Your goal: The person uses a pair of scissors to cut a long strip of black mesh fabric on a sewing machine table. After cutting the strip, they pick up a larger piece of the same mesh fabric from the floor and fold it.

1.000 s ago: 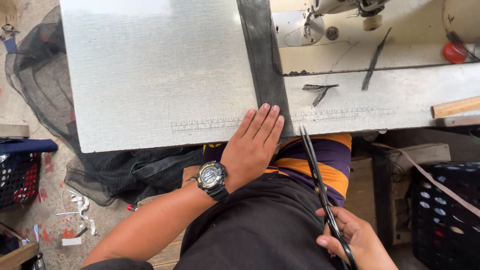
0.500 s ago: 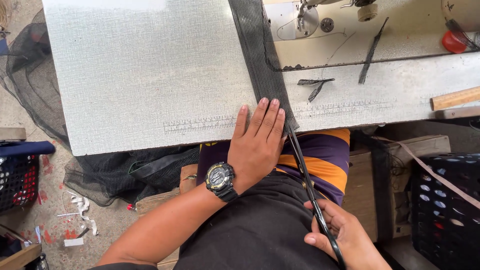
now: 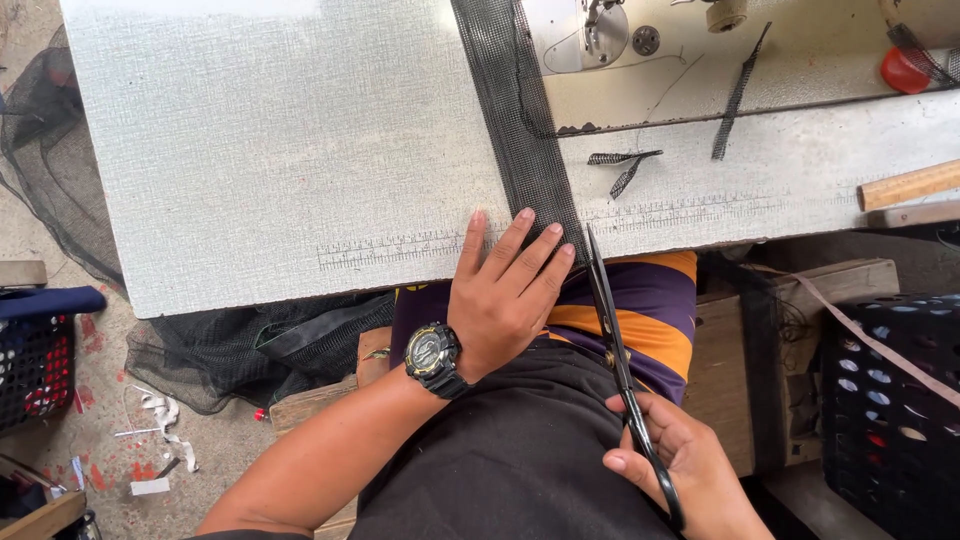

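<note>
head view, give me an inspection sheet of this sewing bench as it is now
surface: pale textured table with a ruler scale marked along its front edge
job's things: black mesh strip runs down the table to the edge; black scissors point at its lower end
clutter: mesh offcuts and a longer scrap on the table, wooden stick, red object at far right
hands: left hand, wearing a watch, lies flat on the strip at the table edge; right hand grips the scissors' handles
cables: nothing seen
surroundings: sewing machine, black net hanging under the table, dark crates at both sides, scraps on the floor
</note>
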